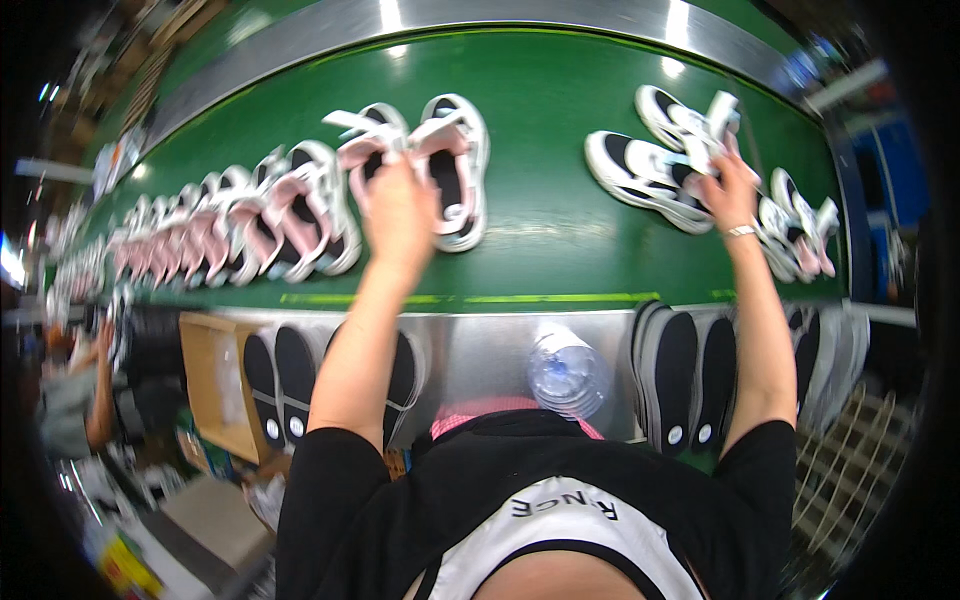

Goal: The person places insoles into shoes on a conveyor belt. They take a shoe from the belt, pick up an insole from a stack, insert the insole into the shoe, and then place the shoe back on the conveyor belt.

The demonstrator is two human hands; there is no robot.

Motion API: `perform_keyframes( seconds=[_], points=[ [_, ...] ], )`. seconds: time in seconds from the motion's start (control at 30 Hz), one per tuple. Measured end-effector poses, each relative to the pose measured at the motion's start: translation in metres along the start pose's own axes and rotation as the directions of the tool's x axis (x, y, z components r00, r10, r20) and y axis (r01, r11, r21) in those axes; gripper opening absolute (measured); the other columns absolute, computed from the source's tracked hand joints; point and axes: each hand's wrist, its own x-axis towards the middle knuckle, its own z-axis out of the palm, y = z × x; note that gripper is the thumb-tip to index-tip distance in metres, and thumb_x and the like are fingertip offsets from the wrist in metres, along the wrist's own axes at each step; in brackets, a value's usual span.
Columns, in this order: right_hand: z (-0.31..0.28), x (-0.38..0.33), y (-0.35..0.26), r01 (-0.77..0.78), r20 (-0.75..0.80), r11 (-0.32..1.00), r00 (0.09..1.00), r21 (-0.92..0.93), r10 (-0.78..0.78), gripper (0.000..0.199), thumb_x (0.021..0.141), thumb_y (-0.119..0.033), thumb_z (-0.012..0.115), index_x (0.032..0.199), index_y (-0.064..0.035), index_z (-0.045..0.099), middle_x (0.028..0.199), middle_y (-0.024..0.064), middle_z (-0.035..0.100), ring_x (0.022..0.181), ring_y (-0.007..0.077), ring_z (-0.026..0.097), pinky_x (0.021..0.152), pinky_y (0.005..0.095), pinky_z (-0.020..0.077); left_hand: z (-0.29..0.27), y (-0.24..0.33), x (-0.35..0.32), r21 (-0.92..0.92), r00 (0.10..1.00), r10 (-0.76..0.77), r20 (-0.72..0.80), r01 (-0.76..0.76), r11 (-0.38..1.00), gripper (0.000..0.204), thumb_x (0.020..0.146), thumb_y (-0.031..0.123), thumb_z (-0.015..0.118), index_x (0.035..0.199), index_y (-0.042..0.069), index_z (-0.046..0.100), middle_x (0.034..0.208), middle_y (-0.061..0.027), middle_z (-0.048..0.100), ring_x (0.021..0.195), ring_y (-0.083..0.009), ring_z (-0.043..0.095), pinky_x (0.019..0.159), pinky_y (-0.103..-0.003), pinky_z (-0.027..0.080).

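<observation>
My left hand (398,205) reaches over a pair of white, black and pink sneakers on the green conveyor belt. It covers part of the left sneaker (378,122); the right sneaker (470,190) lies beside it, its opening facing up. My left fingers are blurred and partly hidden. Farther right, my right hand (730,190) grips the heel end of a white and black sneaker (640,175), its fingers curled around the opening and tongue. Another sneaker (668,112) with a raised white strap lies just beyond, close to my fingertips.
A long row of similar sneakers (300,215) runs to the left; another pair (800,225) lies at far right. Dark insoles (668,375) stand along the metal ledge (480,350) near me, with a clear plastic container (566,370). A cardboard box (215,380) and another person (75,390) are at left.
</observation>
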Motion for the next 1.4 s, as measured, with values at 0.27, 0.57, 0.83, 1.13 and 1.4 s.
perform_keyframes(
  seconds=[0.27,0.57,0.83,1.13,1.4],
  points=[
    [0.048,0.006,0.091,0.213,0.355,0.920,0.931,-0.328,-0.089,0.026,0.074,-0.032,0.054,0.088,-0.0121,0.063,0.134,0.0212,0.021,0.114,0.0321,0.037,0.093,0.0349,0.0325,-0.017,0.043,-0.177,-0.564,0.500,0.729,0.467,-0.467,0.681,0.042,0.065,0.022,0.063,0.103,0.013,0.049,0.124,-0.0064,0.039,0.080,-0.0234,0.053,0.064,-0.035,0.044],
    [0.048,0.026,0.035,0.164,0.675,0.954,0.736,-0.252,0.052,0.044,0.080,-0.035,0.042,0.070,0.0032,0.061,0.069,0.0241,0.057,0.068,0.0401,0.057,0.063,0.0415,0.0457,0.010,0.057,-0.198,-0.334,0.490,0.813,0.316,-0.745,0.578,0.010,0.067,0.018,0.051,0.072,0.010,0.054,0.108,-0.0050,0.046,0.077,-0.0168,0.049,0.060,-0.029,0.041],
    [0.031,0.004,0.016,-0.528,0.729,0.667,0.684,0.526,-0.033,0.028,0.080,-0.027,0.052,0.074,0.0000,0.059,0.065,0.0021,0.057,0.053,0.0089,0.048,0.048,0.0223,0.0360,-0.095,-0.008,-0.170,-0.376,0.963,0.190,-0.189,-0.250,0.892,0.014,0.067,0.014,0.062,0.076,0.007,0.054,0.075,-0.0080,0.053,0.068,-0.0252,0.054,0.060,-0.031,0.045],
    [-0.051,-0.088,-0.094,-0.738,0.799,0.391,0.602,0.550,0.012,0.016,0.077,-0.024,0.056,0.071,-0.0095,0.053,0.057,-0.0039,0.050,0.045,0.0067,0.045,0.037,0.0189,0.0308,-0.209,-0.243,-0.231,-0.871,0.449,-0.851,0.272,-0.261,-0.416,0.022,0.084,0.027,0.049,0.072,0.007,0.047,0.064,-0.0012,0.044,0.052,-0.0094,0.037,0.047,-0.023,0.034],
    [-0.073,-0.141,-0.151,-0.484,0.641,0.715,0.765,0.504,0.066,0.030,0.074,-0.023,0.055,0.057,0.0022,0.054,0.052,0.0009,0.050,0.049,0.0083,0.044,0.044,0.0254,0.0330,-0.226,-0.240,-0.250,-0.964,0.531,-0.830,0.169,-0.087,-0.252,0.019,0.083,0.026,0.051,0.079,0.008,0.046,0.067,-0.0009,0.046,0.052,-0.0103,0.038,0.048,-0.023,0.034]
  ],
)
